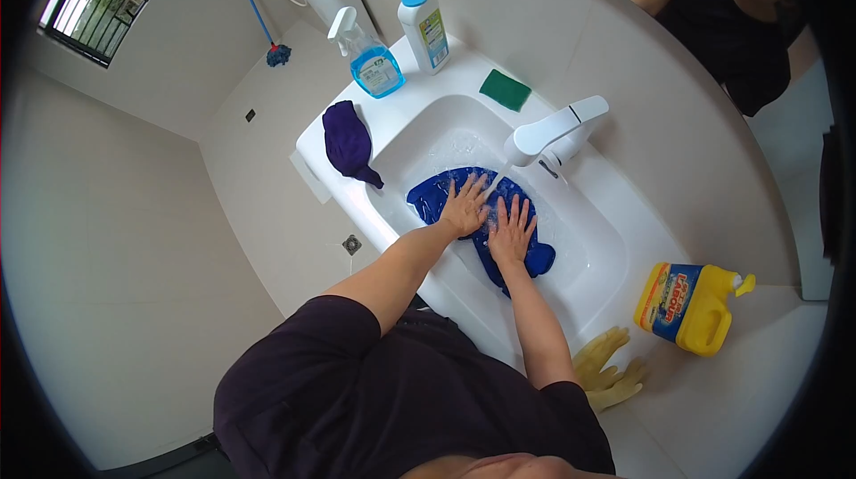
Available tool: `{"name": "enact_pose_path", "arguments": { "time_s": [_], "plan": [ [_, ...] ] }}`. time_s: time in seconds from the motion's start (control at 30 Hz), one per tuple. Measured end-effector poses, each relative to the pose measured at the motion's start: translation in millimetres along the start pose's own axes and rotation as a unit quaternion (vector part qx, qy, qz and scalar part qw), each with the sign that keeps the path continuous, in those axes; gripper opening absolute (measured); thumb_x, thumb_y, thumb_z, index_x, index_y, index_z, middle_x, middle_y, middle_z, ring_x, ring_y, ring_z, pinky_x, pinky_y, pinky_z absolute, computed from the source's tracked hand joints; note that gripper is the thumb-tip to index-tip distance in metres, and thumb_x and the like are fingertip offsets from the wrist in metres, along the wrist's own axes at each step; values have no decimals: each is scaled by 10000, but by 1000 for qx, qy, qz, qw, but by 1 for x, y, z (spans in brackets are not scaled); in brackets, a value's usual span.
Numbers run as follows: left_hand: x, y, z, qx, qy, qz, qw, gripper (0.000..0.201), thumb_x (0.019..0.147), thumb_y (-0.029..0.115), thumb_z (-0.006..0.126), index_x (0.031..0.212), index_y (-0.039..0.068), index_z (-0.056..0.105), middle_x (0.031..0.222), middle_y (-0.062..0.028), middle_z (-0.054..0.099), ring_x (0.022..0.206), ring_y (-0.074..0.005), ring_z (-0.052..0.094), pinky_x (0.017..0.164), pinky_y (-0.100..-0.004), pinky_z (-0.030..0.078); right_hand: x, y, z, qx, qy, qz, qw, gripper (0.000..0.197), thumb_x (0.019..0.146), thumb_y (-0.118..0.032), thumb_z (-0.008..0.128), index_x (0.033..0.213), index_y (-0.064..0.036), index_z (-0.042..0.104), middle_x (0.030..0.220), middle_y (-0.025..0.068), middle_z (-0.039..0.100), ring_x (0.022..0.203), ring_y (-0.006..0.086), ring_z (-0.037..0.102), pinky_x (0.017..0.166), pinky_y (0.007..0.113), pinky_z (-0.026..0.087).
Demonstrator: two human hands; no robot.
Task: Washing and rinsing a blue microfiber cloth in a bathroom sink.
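In the white sink (588, 278) lies a wet blue cloth (432, 194), bunched and spread over the basin's bottom with suds and water about it. My left hand (465, 207) rests palm down on its upper middle, fingers spread. Just to the right, my right hand (511, 234) presses flat on the cloth with its fingers stretched out. Water runs from the white faucet (546, 133) in a stream that lands on the cloth between my hands. Neither hand grips anything.
On the rim at left lies a purple cloth (346, 139). Behind stand a blue spray bottle (376, 72) and a white blue-capped bottle (424, 33), with a green scouring pad (506, 90) nearby. Yellow rubber gloves (610, 370) and a yellow jug (700, 310) are at right.
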State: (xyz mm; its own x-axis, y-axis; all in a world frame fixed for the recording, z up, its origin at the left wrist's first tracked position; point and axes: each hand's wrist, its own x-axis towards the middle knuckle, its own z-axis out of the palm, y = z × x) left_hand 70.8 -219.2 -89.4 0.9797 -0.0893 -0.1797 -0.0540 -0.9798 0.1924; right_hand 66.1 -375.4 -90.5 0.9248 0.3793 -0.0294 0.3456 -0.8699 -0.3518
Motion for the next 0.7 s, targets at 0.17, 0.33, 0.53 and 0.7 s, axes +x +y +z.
{"name": "enact_pose_path", "arguments": {
  "time_s": [0.17, 0.33, 0.53, 0.7],
  "plan": [
    [0, 0, 2, 0, 2, 0, 1000, 569, 912, 336, 405, 1448, 222, 252, 1516, -97, 177, 1402, -307, 136, 1080, -611, 138, -1, 1, 7, 4, 31, -1, 1000, 672, 812, -281, 623, 1412, -218, 329, 1514, 88, 182, 1408, 319, 94, 1108, 558, 77],
    [1, 0, -1, 1, -7, 0, 1000, 563, 918, 345, 396, 1447, 217, 253, 1516, -97, 176, 1402, -312, 130, 1076, -622, 135, -1, -2, 1, -2, 8, 4, 1000, 671, 805, -280, 627, 1408, -220, 338, 1512, 87, 189, 1406, 318, 101, 1103, 562, 95],
    [11, -12, -4, 1, -79, -2, 997, 605, 915, 420, 395, 1457, 204, 237, 1548, -47, 73, 1424, -275, 31, 1105, -586, 66, 0, -2, 4, -3, 29, -2, 1000, 681, 795, -275, 633, 1406, -220, 339, 1510, 88, 195, 1405, 320, 107, 1097, 570, 108],
    [19, -15, -22, -1, -184, 16, 983, 683, 903, 537, 385, 1478, 245, 159, 1554, -26, 1, 1426, -260, -39, 1106, -581, 20, -1, -2, 3, -10, 26, 1, 1000, 662, 811, -285, 612, 1409, -214, 336, 1510, 93, 193, 1403, 327, 109, 1091, 573, 122]
  ]
}}
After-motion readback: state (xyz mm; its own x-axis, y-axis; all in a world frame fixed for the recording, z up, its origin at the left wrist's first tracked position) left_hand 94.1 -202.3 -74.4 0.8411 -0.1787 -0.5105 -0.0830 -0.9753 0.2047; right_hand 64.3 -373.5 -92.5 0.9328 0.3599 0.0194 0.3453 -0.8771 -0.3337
